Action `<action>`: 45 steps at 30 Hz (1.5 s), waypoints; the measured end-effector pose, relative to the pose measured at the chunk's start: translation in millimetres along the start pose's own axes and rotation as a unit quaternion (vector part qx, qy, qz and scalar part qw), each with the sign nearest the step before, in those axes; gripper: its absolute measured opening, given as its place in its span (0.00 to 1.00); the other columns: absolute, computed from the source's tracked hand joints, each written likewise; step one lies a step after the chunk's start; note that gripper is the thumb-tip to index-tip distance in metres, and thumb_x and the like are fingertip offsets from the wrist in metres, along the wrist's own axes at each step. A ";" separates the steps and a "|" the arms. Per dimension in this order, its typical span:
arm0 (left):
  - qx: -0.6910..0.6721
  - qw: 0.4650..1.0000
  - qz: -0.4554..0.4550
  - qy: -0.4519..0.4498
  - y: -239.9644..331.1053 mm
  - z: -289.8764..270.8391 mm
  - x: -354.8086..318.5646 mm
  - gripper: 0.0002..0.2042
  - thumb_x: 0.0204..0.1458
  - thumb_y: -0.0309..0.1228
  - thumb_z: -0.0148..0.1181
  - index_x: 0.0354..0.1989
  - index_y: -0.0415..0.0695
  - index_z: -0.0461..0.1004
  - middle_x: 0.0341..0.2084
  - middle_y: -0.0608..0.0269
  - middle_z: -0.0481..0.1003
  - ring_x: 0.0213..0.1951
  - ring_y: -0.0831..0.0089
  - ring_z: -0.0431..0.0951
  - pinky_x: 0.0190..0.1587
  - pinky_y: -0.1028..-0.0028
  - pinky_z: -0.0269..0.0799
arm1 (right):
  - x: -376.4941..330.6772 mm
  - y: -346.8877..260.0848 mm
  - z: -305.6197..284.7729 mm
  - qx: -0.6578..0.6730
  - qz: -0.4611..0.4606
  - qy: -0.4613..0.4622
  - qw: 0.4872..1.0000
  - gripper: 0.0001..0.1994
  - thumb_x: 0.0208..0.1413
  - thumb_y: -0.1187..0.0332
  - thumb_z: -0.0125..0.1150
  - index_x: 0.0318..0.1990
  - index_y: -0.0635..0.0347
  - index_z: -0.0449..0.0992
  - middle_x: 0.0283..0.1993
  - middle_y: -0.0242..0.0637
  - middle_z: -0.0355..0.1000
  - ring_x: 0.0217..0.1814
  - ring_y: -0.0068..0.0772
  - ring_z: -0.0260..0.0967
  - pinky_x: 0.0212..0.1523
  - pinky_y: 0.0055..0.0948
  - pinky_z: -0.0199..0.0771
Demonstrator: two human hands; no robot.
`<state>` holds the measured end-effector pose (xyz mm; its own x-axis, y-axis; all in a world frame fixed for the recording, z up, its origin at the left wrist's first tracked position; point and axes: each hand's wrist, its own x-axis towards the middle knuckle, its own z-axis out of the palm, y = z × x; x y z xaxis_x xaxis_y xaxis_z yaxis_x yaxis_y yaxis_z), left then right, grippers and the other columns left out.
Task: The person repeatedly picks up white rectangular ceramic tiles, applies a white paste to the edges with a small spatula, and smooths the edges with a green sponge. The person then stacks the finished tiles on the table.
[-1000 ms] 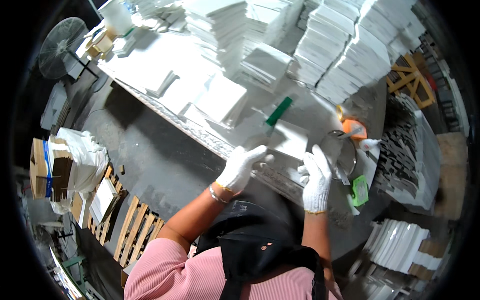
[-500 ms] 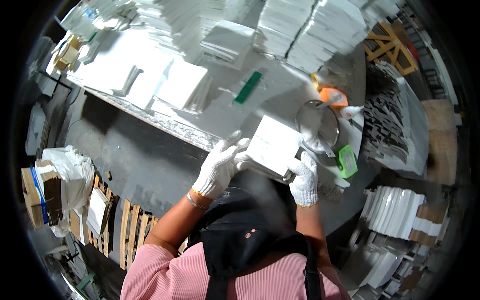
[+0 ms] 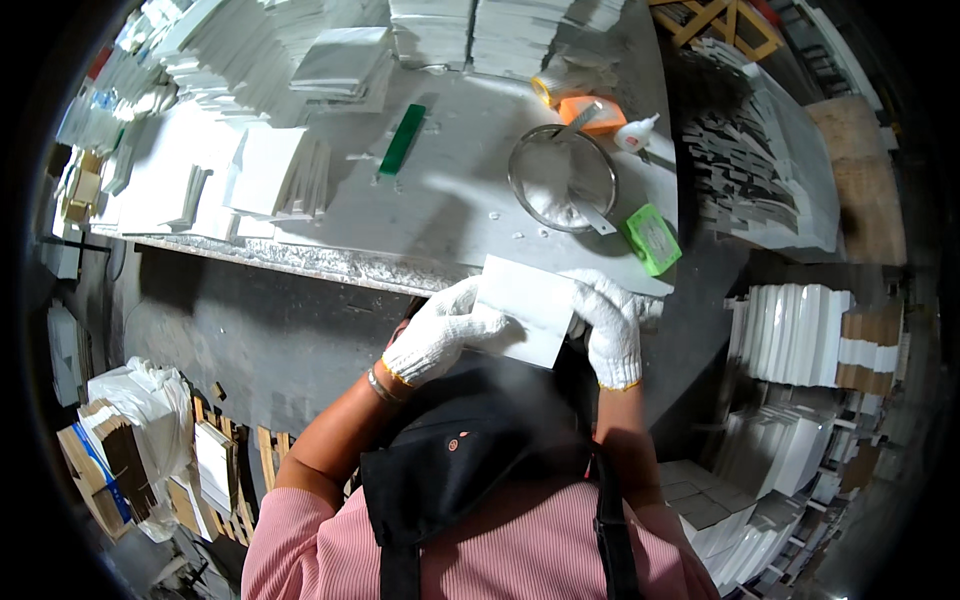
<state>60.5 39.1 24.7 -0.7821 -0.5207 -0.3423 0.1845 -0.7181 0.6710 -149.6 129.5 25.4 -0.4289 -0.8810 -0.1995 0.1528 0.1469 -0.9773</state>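
Observation:
A square white tile is held between my two gloved hands at the table's front edge. My left hand, in a white knit glove, grips its left side with the thumb on top. Wrapped round the right side is my right hand, in a matching glove; its fingertips are partly hidden. Just beyond the hands stands a round metal bowl with white powder or paste in it, and a flat metal blade rests in it. A bright green box lies right of the bowl.
An orange object and a white squeeze bottle stand behind the bowl. A dark green strip lies mid-table. Stacked white tiles stand at left, with taller stacks at the back. Wooden pallets lie on the floor at left.
The tile has turned and come closer to my body, now showing a plainer face. My right hand has shifted further over its right edge. The whole view has swung, moving the table things leftward.

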 end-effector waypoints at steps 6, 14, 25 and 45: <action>0.012 1.000 -0.014 -0.023 -8.8 4.2 0.4 0.25 0.51 0.29 0.64 0.57 0.34 0.68 0.41 0.53 0.79 0.41 0.63 0.81 0.44 0.68 0.78 | 3.1 -14.1 -16.4 0.016 0.038 0.075 0.996 0.21 0.69 0.55 0.49 0.42 0.65 0.82 0.22 0.31 0.73 0.18 0.18 0.62 0.22 0.19 0.58; 0.013 0.998 -0.046 -0.037 -8.6 6.4 2.3 0.28 0.50 0.26 0.65 0.61 0.35 0.66 0.45 0.54 0.78 0.45 0.63 0.81 0.48 0.67 0.78 | -22.6 4.7 -32.9 0.003 0.069 -0.006 0.998 0.23 0.68 0.53 0.48 0.44 0.68 0.79 0.26 0.33 0.75 0.19 0.18 0.64 0.24 0.19 0.60; -0.337 0.923 -0.161 -0.091 -33.6 -29.5 10.9 0.32 0.60 0.43 0.57 0.69 0.38 0.58 0.61 0.55 0.69 0.60 0.65 0.71 0.63 0.63 0.66 | -27.9 48.1 -34.9 -0.097 -0.104 0.049 0.989 0.11 0.53 0.79 0.61 0.43 0.66 0.82 0.45 0.50 0.78 0.48 0.48 0.77 0.51 0.39 0.75; -0.226 0.969 -0.088 -0.040 -76.0 -49.7 27.6 0.25 0.62 0.39 0.58 0.64 0.39 0.65 0.57 0.58 0.72 0.60 0.66 0.70 0.63 0.59 0.65 | -32.5 30.6 -20.1 0.132 0.048 0.088 0.986 0.12 0.63 0.72 0.57 0.49 0.72 0.77 0.43 0.35 0.78 0.45 0.22 0.75 0.49 0.21 0.73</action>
<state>54.5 56.3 -68.4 -0.8657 -0.3474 -0.3604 0.2720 -0.9308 0.2440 -148.9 171.6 0.5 -0.5446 -0.7740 -0.3230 0.4171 0.0841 -0.9049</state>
